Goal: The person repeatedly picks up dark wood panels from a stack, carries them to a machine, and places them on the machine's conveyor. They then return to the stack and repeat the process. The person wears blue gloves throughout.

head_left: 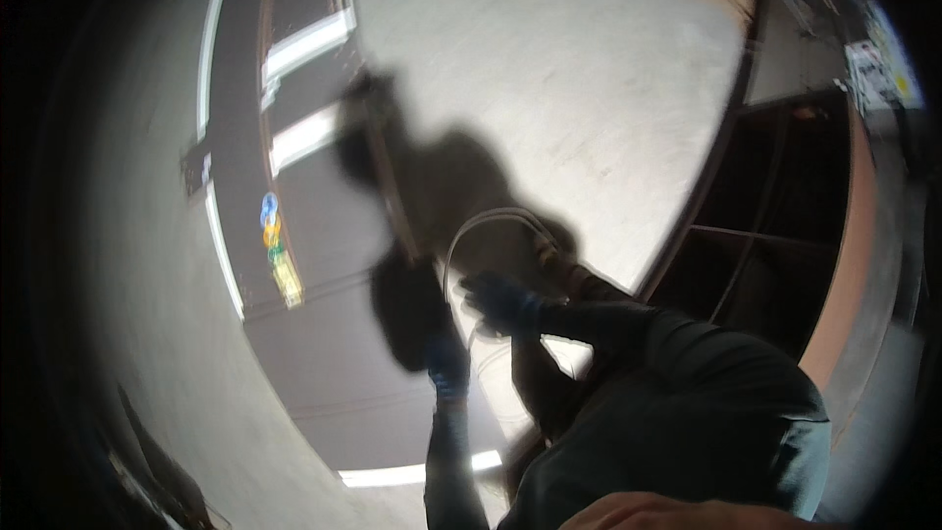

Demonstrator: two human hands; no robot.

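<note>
My left hand, in a blue glove, is at the edge of a long dark panel. Deep shadow hides its fingers, so its grip cannot be made out. To its right is my right hand, also gloved in blue, its blurred fingers apart and pointing left. A thin pale hose or cable arches above both hands, passing close to the fingertips of the right one. One end runs toward a dim brownish object beyond my right hand; its kind is unclear.
Bright strips and a small colourful label show on the panel. Pale concrete floor extends beyond, crossed by my shadow. At right stands a dark framed rack with a brownish edge. Colourful printed sheets are at the far right.
</note>
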